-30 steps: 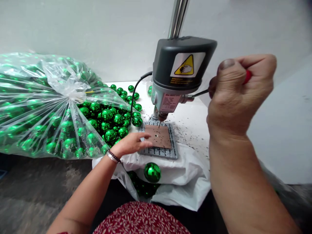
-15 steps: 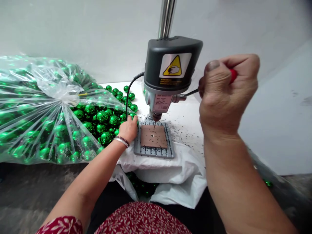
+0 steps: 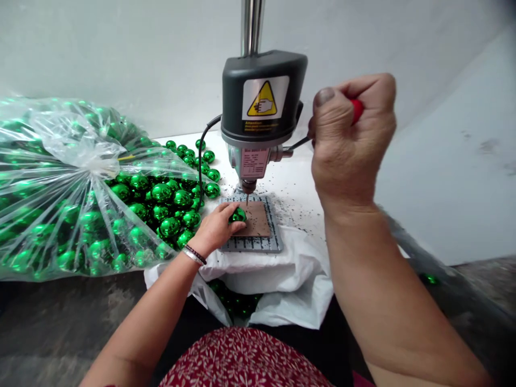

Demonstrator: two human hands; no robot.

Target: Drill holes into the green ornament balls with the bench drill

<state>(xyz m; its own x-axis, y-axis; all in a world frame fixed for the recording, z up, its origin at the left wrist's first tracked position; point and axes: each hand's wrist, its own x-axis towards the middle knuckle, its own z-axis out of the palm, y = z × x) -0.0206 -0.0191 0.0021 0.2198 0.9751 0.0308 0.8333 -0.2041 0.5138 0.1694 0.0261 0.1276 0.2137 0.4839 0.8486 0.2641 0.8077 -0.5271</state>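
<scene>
Clearly, yellow lettering (image 3: 253,123) on the drill (image 3: 264,64) reads "Attention" below a hand-in-triangle label (image 3: 265,99); small print on the pink label (image 3: 253,161) is blurred. The left hand (image 3: 213,228) has fingers clamped on a green ball (image 3: 238,215) over the board (image 3: 258,217), near the bit (image 3: 247,200); the right hand (image 3: 355,145) has fingers closed round a red knob (image 3: 357,111).

A bag (image 3: 94,161) of balls (image 3: 161,212) lies left of the drill press (image 3: 237,70); a sack (image 3: 298,269) lies before its base (image 3: 274,245), a wall (image 3: 161,64) behind
</scene>
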